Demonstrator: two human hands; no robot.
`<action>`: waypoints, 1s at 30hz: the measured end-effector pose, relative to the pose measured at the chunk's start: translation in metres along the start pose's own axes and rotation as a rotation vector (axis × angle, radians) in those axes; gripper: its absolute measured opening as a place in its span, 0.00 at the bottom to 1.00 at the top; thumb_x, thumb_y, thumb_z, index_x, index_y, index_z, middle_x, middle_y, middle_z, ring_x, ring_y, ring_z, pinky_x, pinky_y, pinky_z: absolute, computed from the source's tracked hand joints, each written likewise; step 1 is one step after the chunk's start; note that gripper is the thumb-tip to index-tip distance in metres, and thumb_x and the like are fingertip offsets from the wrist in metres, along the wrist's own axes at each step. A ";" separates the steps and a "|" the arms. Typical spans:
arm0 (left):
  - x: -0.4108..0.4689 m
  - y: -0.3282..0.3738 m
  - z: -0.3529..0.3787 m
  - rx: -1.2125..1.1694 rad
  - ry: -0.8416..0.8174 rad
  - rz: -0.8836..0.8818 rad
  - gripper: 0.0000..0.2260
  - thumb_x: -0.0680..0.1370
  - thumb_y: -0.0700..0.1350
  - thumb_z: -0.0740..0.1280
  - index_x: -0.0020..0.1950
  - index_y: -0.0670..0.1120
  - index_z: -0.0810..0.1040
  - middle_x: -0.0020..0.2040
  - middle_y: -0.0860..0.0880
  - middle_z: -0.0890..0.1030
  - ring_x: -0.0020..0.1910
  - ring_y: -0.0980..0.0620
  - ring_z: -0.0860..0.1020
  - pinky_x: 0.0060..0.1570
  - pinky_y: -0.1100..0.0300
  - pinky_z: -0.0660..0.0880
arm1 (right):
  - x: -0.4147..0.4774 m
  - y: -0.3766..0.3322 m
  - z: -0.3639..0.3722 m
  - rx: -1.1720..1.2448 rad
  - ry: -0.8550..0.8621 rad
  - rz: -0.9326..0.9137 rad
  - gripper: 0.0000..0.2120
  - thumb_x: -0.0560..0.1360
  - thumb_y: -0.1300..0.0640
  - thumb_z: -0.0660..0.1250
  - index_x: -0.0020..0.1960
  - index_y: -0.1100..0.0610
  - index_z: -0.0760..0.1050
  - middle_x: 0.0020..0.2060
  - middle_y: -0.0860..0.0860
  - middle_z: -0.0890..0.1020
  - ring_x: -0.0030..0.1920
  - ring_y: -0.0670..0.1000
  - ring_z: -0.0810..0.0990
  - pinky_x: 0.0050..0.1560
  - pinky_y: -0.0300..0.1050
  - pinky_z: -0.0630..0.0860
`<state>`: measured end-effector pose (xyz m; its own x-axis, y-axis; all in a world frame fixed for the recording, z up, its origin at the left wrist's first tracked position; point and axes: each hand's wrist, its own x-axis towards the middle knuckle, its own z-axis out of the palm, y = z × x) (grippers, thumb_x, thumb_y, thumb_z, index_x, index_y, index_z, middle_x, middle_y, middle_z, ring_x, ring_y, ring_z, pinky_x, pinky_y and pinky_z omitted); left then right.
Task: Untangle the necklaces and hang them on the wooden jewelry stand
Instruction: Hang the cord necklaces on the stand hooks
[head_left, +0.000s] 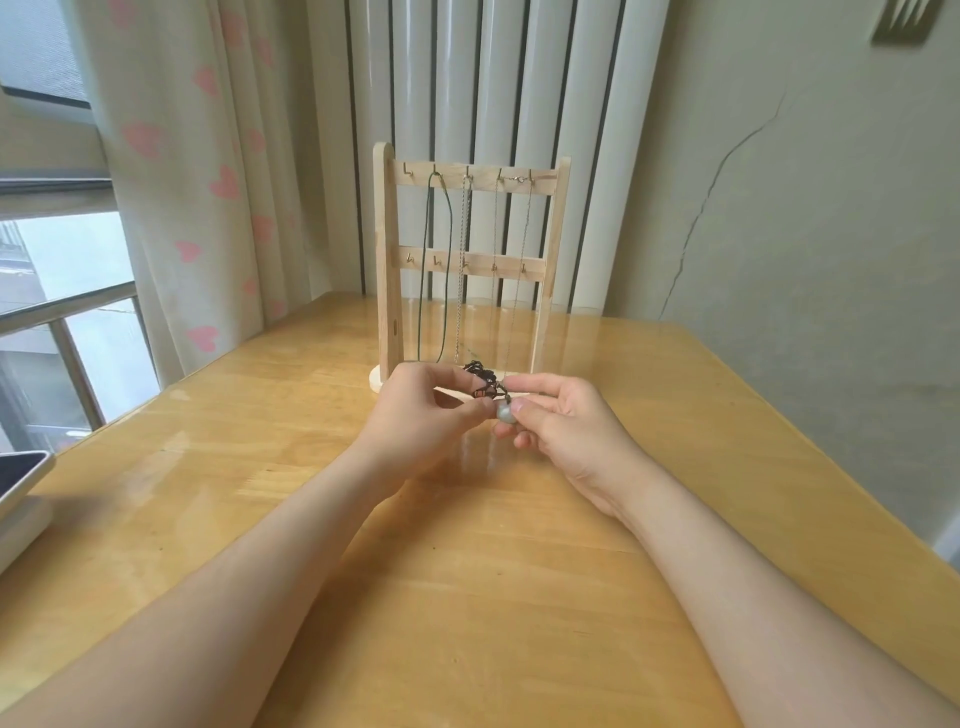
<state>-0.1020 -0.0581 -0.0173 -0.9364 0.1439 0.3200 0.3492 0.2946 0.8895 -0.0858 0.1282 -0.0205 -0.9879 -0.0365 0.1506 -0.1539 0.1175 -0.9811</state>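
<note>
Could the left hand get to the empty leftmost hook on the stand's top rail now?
Probably yes: open air lies between the left hand and that bare metal hook, though its grip pinches the tangled black cord necklace.

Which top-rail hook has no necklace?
The leftmost hook on the top rail of the wooden jewelry stand; the other four carry a green cord or metal chains.

Both arms are bare along their whole visible length, with no cloth over them. The left forearm (249, 571) and the right forearm (727, 561) are smooth and slender. The left hand (423, 410) and the right hand (566, 423) have slim fingers (540, 385) with short, rounded nails.
</note>
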 end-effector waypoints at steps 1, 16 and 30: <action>0.000 0.000 0.000 0.003 0.002 0.013 0.03 0.78 0.45 0.79 0.48 0.49 0.87 0.41 0.57 0.88 0.36 0.58 0.84 0.37 0.67 0.75 | -0.001 -0.002 0.001 0.010 0.003 0.001 0.12 0.83 0.68 0.64 0.64 0.59 0.79 0.46 0.56 0.89 0.47 0.53 0.85 0.45 0.42 0.77; 0.004 -0.004 0.000 -0.013 0.018 0.057 0.07 0.78 0.37 0.76 0.52 0.48 0.84 0.43 0.47 0.88 0.37 0.49 0.86 0.46 0.40 0.86 | -0.007 -0.007 -0.002 0.104 -0.146 0.010 0.17 0.87 0.56 0.63 0.62 0.72 0.76 0.48 0.62 0.88 0.37 0.49 0.81 0.41 0.41 0.74; 0.000 0.004 -0.001 -0.192 -0.085 -0.045 0.10 0.80 0.33 0.73 0.54 0.48 0.85 0.38 0.48 0.84 0.41 0.51 0.85 0.48 0.50 0.87 | -0.011 -0.011 -0.005 0.226 -0.132 0.059 0.11 0.83 0.56 0.69 0.55 0.66 0.80 0.46 0.62 0.88 0.39 0.51 0.85 0.41 0.39 0.79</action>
<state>-0.1003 -0.0579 -0.0137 -0.9419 0.2166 0.2567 0.2864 0.1184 0.9508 -0.0732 0.1322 -0.0107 -0.9818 -0.1673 0.0897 -0.0734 -0.1011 -0.9922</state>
